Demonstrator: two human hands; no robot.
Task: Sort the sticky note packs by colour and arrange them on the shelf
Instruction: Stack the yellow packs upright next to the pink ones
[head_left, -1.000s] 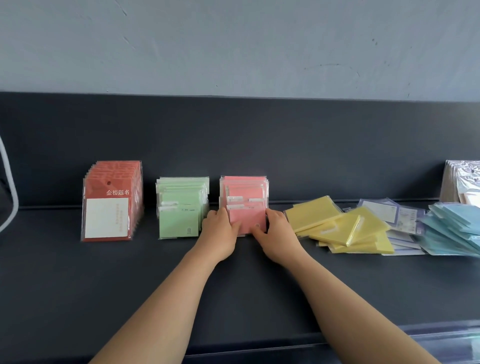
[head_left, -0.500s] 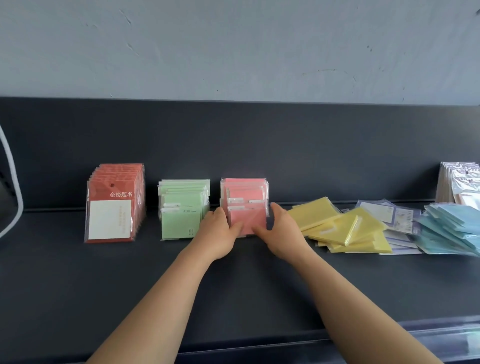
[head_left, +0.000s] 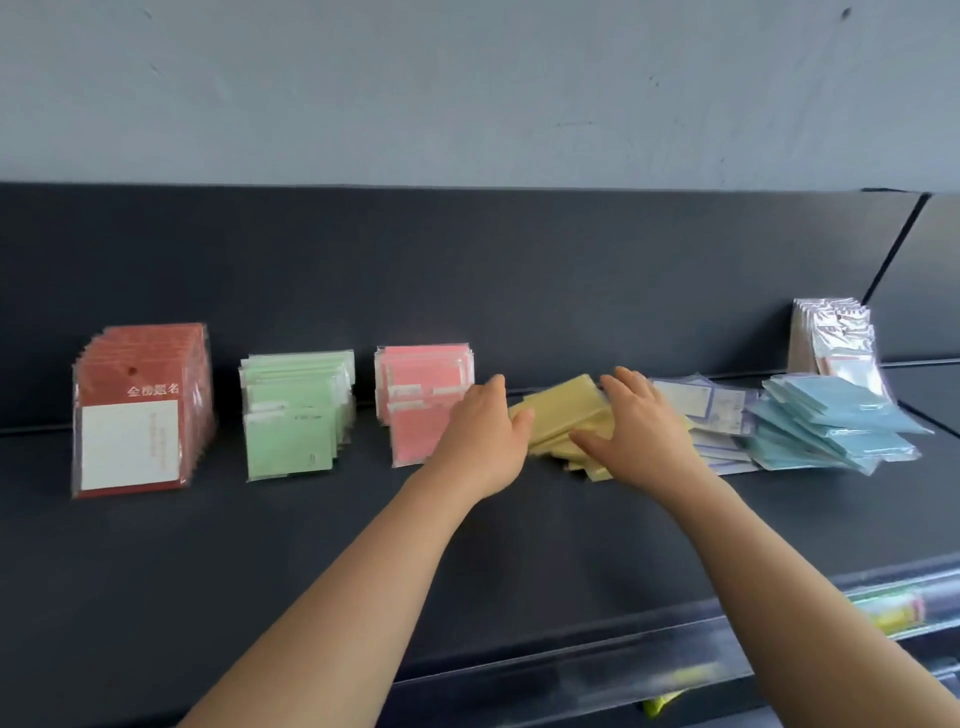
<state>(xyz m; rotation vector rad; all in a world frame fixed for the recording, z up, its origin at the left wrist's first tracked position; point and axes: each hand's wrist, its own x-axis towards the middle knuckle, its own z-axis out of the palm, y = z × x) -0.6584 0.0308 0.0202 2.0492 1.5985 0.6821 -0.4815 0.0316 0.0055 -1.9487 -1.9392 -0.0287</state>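
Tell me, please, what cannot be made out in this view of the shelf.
Head view only:
- Front pink pack: right part hidden behind the left hand.
- Yellow packs: count unclear, partly under the right hand.
- Purple-bordered packs: print blurred, too small.
- Shelf-edge label: blurred behind its clear strip.

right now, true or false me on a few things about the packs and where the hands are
The left hand and right hand are both at the yellow packs. True.
The green packs stand upright between the red packs and the pink packs. True.
The blue packs stand in a neat upright row. False: they lie in a loose, sprawled pile.
The pink packs sit at the far left end. False: the red packs do.
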